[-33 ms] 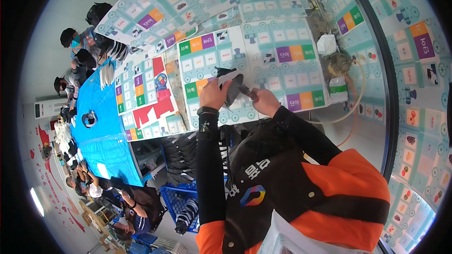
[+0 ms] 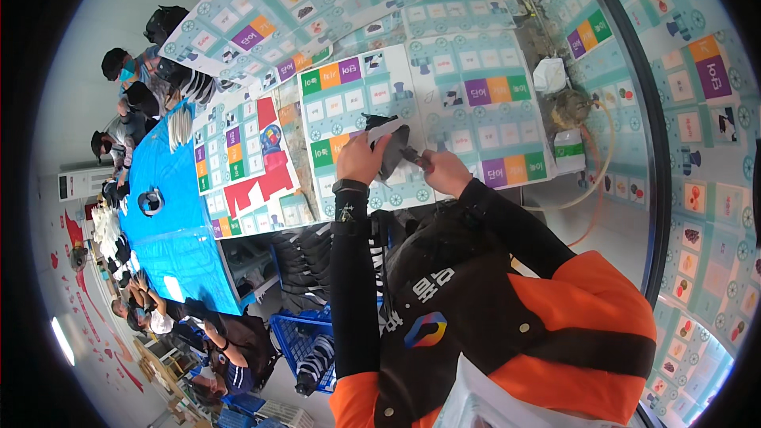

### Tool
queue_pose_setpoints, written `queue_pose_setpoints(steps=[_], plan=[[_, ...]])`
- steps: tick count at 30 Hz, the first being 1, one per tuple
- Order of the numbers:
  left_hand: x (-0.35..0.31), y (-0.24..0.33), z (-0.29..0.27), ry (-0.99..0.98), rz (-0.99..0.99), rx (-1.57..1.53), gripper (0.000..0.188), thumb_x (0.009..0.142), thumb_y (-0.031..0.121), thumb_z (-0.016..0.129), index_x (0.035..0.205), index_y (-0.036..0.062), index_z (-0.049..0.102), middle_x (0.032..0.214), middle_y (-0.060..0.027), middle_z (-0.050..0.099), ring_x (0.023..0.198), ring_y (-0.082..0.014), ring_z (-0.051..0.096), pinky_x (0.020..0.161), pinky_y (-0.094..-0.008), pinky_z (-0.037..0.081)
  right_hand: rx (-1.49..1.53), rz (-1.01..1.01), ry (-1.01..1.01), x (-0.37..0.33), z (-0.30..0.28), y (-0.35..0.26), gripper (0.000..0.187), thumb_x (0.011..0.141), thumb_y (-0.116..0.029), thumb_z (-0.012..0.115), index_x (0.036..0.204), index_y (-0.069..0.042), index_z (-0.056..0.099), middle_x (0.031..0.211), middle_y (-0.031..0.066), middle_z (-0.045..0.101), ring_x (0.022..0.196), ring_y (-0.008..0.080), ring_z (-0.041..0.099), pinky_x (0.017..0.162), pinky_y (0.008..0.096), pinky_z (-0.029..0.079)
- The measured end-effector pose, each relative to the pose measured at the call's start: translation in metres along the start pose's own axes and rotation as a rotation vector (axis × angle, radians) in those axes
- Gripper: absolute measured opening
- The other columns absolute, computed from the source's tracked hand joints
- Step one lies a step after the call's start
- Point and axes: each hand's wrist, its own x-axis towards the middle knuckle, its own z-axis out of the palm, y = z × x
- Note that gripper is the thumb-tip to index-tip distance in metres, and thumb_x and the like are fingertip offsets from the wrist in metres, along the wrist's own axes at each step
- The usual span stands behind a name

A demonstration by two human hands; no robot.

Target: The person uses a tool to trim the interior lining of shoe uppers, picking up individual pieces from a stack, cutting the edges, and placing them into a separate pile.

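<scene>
While one hand (image 2: pixel 361 160) grips one workpiece (image 2: pixel 393 157), another hand (image 2: pixel 449 174) grips one tool (image 2: pixel 418 159).

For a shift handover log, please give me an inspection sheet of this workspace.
Surface: covered in overlapping printed pale-blue sheets.
Job's things: dark grey piece, material unclear; dark-headed tool, exact type unclear.
Clutter: crumpled white bundle and white-and-green packet, at right.
Hands: left hand holds the piece; right hand grips the tool.
Cables: yellow tube and orange line curve at right.
Surroundings: co-workers, blue-covered table and blue crate, to the left.
</scene>
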Motion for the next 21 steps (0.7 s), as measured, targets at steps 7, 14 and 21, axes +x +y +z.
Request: queue_pose_setpoints(steps=[7, 14, 21], plan=[[0.011, 0.012, 0.004, -0.068, 0.016, 0.034, 0.057, 0.093, 0.056, 0.063, 0.111, 0.0026, 0.072, 0.102, -0.0257, 0.072, 0.098, -0.0437, 0.068, 0.085, -0.0509, 0.054, -0.082, -0.007, -0.001, 0.003, -0.011, 0.002, 0.018, 0.082, -0.013, 0.062, 0.095, -0.001, 0.065, 0.078, 0.0263, 0.067, 0.079, 0.0473, 0.064, 0.073, 0.0584, 0.049], [0.013, 0.016, 0.007, -0.081, 0.025, 0.029, 0.058, 0.093, 0.057, 0.063, 0.111, 0.0023, 0.072, 0.103, -0.0264, 0.071, 0.099, -0.0440, 0.067, 0.086, -0.0508, 0.054, -0.050, 0.033, -0.011, 0.000, -0.018, 0.010, 0.017, 0.083, -0.013, 0.062, 0.094, -0.002, 0.065, 0.077, 0.0244, 0.067, 0.079, 0.0463, 0.065, 0.071, 0.0585, 0.048], [0.019, 0.021, 0.012, -0.067, 0.006, 0.037, 0.059, 0.092, 0.056, 0.064, 0.110, 0.0009, 0.072, 0.104, -0.0263, 0.071, 0.100, -0.0431, 0.067, 0.086, -0.0502, 0.054, -0.041, 0.013, -0.006, 0.006, -0.017, 0.023, 0.020, 0.082, -0.015, 0.061, 0.095, 0.000, 0.065, 0.077, 0.0259, 0.067, 0.080, 0.0470, 0.065, 0.074, 0.0594, 0.048]])
